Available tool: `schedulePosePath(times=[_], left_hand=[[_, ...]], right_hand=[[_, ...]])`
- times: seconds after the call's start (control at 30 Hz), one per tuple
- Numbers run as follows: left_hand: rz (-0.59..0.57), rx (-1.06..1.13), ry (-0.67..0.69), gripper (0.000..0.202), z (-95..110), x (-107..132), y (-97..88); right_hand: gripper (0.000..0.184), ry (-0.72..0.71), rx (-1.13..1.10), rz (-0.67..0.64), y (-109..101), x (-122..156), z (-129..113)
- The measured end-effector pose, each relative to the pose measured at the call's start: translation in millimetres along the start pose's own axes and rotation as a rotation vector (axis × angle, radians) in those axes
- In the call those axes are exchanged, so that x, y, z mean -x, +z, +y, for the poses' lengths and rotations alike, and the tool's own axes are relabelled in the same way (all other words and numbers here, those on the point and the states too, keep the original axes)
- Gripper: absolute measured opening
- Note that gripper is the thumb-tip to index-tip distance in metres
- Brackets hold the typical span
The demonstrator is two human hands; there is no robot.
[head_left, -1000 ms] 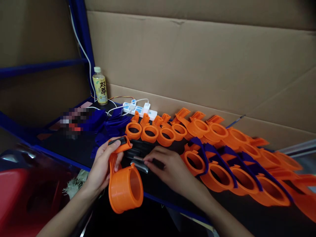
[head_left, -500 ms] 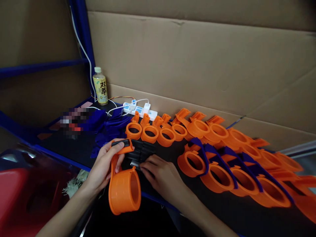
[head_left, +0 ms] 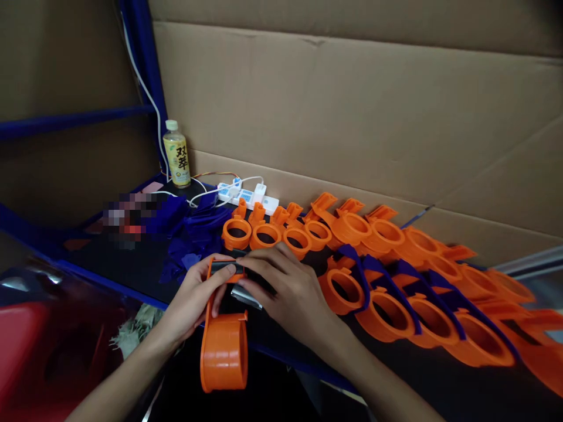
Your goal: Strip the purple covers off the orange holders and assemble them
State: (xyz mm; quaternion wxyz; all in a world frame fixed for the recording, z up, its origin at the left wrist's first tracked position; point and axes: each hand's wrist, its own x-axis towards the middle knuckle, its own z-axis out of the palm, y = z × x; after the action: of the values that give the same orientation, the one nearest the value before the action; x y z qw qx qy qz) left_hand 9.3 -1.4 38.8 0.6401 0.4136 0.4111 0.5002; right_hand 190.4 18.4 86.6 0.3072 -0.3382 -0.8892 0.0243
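Note:
My left hand point(head_left: 189, 299) is closed around the upper channel of an orange plastic ring holder point(head_left: 224, 354). The holder's wide ring hangs below, past the table's front edge. Along the channel lies a black strip point(head_left: 222, 268), with my left thumb pressed on it. My right hand point(head_left: 292, 287) has its thumb and index finger at the channel's right end, closed about it; the exact contact is partly hidden. Beneath the right fingers a shiny silver-and-black piece point(head_left: 246, 297) lies on the black tabletop.
Several orange ring holders point(head_left: 266, 235) stand in rows towards the back and right; some carry purple straps point(head_left: 398, 293). Purple pieces point(head_left: 189, 234) lie in a pile at the left. Behind are a white power strip point(head_left: 248, 196) and a drink bottle point(head_left: 176, 155). A red stool-like object point(head_left: 26, 351) stands lower left.
My right hand has lifted off the silver-and-black piece and moved up to the channel's end. The held holder has turned, so its ring now shows from the side.

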Motion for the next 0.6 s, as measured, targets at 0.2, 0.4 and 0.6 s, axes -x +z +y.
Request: schedulePosePath(times=[0.2, 0.4, 0.6], left_hand=[[0.047, 0.043, -0.037, 0.036, 2.9, -1.1, -4.7], [0.128, 0.109, -0.018, 0.039, 6.2, -5.2, -12.1], [0.106, 0.107, -0.012, 0.038, 3.2, -5.5, -7.7]], right_hand=[[0.018, 0.087, -0.126, 0.022, -8.8, -4.0, 22.6], [0.016, 0.483, -0.152, -0.025, -0.1, 17.8, 64.2], [0.019, 0.551, -0.145, -0.063, 13.6, 31.6, 69.3]])
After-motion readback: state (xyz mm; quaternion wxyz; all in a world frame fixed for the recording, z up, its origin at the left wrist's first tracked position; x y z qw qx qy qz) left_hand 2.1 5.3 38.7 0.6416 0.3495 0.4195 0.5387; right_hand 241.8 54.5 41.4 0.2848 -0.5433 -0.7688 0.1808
